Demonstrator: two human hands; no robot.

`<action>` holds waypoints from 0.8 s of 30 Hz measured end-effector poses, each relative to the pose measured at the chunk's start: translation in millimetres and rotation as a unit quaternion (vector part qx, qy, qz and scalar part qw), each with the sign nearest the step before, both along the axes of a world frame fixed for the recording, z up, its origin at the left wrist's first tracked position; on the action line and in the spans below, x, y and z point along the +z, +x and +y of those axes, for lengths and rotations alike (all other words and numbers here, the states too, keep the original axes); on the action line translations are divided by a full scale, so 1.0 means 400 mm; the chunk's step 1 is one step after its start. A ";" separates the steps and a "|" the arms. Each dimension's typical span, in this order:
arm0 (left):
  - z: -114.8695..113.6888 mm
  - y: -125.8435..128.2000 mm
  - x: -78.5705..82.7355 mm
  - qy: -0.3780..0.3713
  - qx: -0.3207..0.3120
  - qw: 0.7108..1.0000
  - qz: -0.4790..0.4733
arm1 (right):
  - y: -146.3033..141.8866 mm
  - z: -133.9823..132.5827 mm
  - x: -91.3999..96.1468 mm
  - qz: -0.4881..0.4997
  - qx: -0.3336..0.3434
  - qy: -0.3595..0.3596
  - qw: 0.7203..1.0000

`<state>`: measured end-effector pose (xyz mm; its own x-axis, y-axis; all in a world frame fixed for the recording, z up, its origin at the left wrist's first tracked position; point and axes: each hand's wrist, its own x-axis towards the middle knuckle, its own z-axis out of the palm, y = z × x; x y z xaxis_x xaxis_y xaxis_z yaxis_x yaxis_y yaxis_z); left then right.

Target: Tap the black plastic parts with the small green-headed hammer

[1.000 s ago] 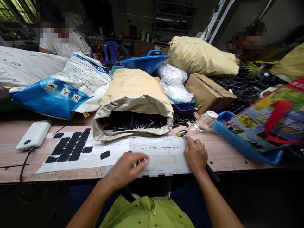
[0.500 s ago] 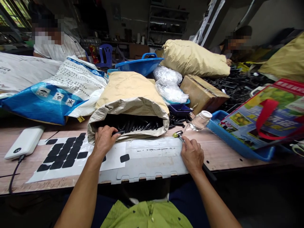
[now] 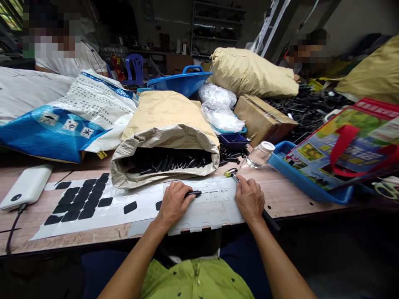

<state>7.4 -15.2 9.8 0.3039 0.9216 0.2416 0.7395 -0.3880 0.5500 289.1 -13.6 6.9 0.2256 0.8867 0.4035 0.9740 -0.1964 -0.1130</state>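
Note:
My left hand (image 3: 175, 203) is closed on a short black plastic stick (image 3: 193, 193), held just above the pale grey board (image 3: 205, 211) on the table. In my right hand (image 3: 251, 199) is a small hammer (image 3: 231, 172) with a yellowish face and a metal neck; its dark handle runs back under my wrist. Behind my left hand lies an open paper sack (image 3: 170, 106), its mouth facing me, with many similar black sticks (image 3: 171, 161) inside. White sheets (image 3: 116, 212) bearing black rounded squares (image 3: 82, 202) are left of my left hand.
A glass jar (image 3: 260, 153) with a white lid leans beside the blue basket (image 3: 321, 189), which holds a colourful bag (image 3: 346, 145). A cardboard box (image 3: 264, 116) and a full sack (image 3: 249, 77) lie behind. A white power bank (image 3: 26, 187) is far left. Two people sit across the table.
My left hand has come out of the sack's mouth and moved right over the board, with a black stick in it. My right hand keeps the hammer in nearly the same place.

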 end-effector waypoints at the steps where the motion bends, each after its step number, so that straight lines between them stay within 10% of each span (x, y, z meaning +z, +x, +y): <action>1: 0.002 -0.003 -0.006 0.000 -0.001 1.000 -0.007 | 0.001 0.001 0.000 0.001 0.000 -0.002 1.000; 12: 0.016 -0.014 -0.014 -0.028 -0.002 0.999 -0.035 | -0.050 -0.051 0.084 0.251 0.065 0.077 0.963; 24: 0.017 -0.010 0.000 -0.063 0.017 0.997 -0.048 | -0.200 -0.165 0.084 0.388 0.248 -0.040 0.887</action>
